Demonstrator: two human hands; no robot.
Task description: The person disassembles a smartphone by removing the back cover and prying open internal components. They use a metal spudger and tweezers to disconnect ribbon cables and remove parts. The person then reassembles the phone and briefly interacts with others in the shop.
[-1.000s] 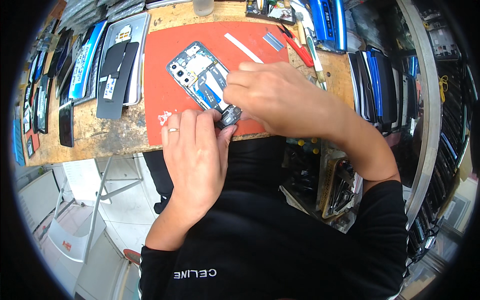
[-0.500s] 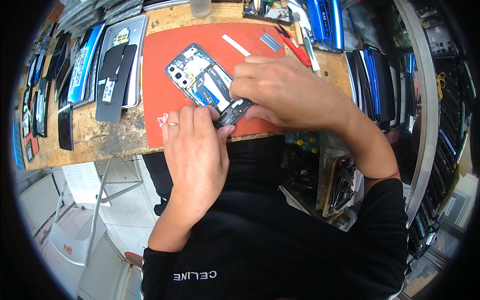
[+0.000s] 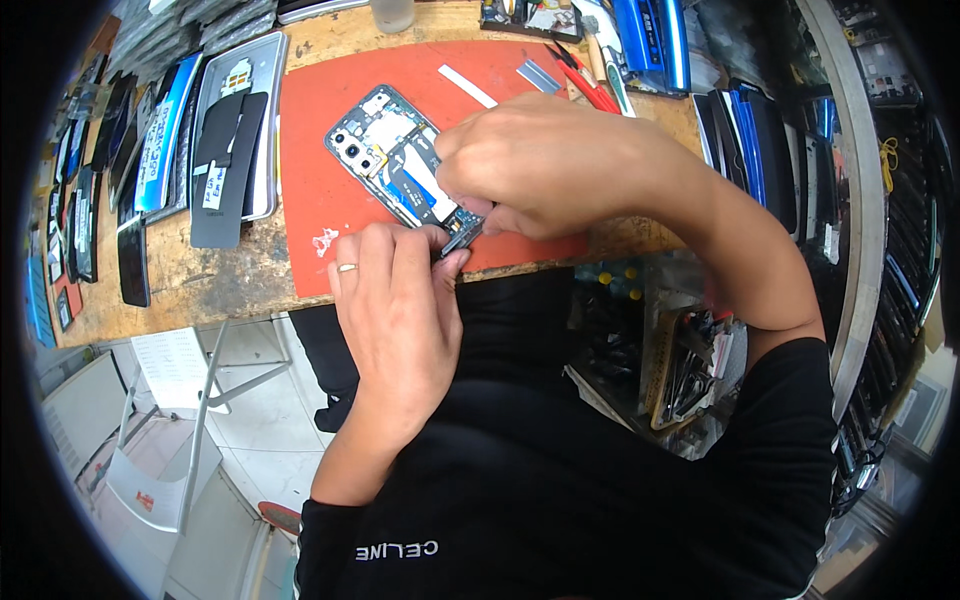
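An opened smartphone [image 3: 378, 120] lies slantwise on a red mat [image 3: 330, 90], its camera lenses, circuit board and flat cables bare. My left hand [image 3: 395, 290], a ring on one finger, is closed at the phone's lower end. Between its thumb and fingertips a dark strip-like cover [image 3: 462, 238] stands tilted at that end, with part of a board showing beside it. My right hand [image 3: 530, 160] is closed with curled fingers over the phone's lower right side. Its fingertips hide whatever they pinch there.
Phone panels [image 3: 228, 170] and a silver tray [image 3: 268, 130] lie left on the wooden bench [image 3: 240, 270]. A white strip [image 3: 467, 85], a grey strip [image 3: 540, 75] and red-handled tweezers [image 3: 590, 85] lie beyond my right hand. More phone parts [image 3: 750, 150] stand at the right.
My right hand has shifted slightly left over the phone. The dark cover at the phone's lower end, flat before, is now tilted up, baring some board beneath. My left hand has barely moved.
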